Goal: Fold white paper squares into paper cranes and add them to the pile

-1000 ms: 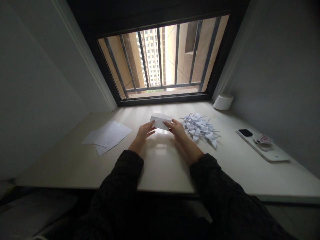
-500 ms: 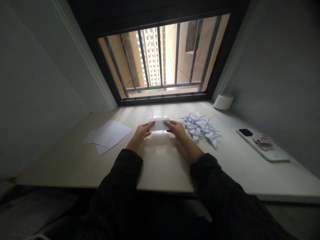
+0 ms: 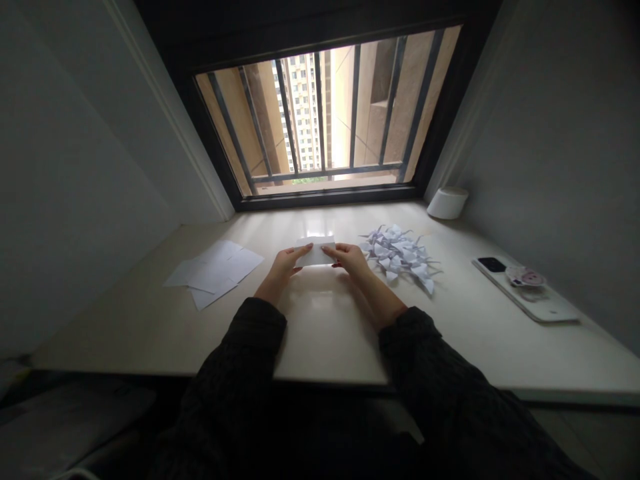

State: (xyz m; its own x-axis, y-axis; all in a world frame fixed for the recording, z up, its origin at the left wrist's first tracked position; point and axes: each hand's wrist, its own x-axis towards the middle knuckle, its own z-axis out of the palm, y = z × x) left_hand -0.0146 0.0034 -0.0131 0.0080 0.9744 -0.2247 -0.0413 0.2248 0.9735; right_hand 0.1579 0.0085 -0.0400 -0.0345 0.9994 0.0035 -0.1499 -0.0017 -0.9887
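Head view: both hands [image 3: 283,263] [image 3: 355,259] pinch white paper [image 3: 317,257] between them, partly hiding its ends.

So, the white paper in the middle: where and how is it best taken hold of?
Probably by its left and right ends, coming in from both sides, thumbs over the upper face: the paper looks thin and wider from side to side. The left grip and right grip hold it much that way.
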